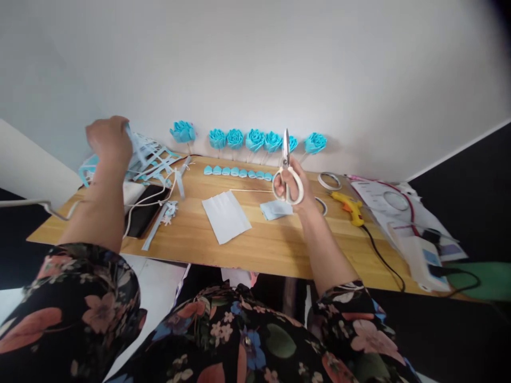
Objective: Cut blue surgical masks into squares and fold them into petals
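Observation:
My right hand [293, 183] is closed around the white handles of a pair of scissors [286, 167], blades pointing up, over the middle of the wooden table [271, 244]. My left hand [108, 137] is raised at the far left, fingers pinched on a light blue ribbon strip [133, 142] that runs down into a tangled heap of ribbon [157, 162]. A folded blue piece [275, 209] lies just below my right hand. A white paper sheet [226, 216] lies in the middle.
Several blue ribbon roses [255, 139] on sticks lean against the wall, with a row of small blue petals [237, 171] in front. A thin stick [249, 190], tape rolls [329, 181], a yellow glue gun [348, 205] with black cord, papers and a white device [419, 255] lie right. A black phone [146, 215] lies left.

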`<action>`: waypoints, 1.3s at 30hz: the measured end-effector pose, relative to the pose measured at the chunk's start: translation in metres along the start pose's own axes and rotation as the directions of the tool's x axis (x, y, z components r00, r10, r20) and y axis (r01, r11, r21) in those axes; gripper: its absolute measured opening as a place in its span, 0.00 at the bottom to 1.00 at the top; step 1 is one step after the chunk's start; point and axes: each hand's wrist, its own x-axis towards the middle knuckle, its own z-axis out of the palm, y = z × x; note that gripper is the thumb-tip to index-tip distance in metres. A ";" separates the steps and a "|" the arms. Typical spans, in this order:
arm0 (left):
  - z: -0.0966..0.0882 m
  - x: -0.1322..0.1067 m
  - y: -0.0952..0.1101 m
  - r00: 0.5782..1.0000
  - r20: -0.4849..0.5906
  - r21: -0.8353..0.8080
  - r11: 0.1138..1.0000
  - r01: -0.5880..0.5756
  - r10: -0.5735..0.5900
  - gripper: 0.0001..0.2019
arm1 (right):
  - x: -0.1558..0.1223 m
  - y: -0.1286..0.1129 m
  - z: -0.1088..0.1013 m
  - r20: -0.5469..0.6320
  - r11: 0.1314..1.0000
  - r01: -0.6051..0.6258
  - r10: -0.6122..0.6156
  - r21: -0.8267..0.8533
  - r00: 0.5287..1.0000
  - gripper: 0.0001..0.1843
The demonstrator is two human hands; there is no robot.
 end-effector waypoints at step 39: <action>0.057 -0.185 0.196 0.482 0.780 -0.574 0.152 0.804 0.398 0.13 | -0.047 0.008 0.005 0.157 0.999 -0.043 0.042 0.006 0.987 0.37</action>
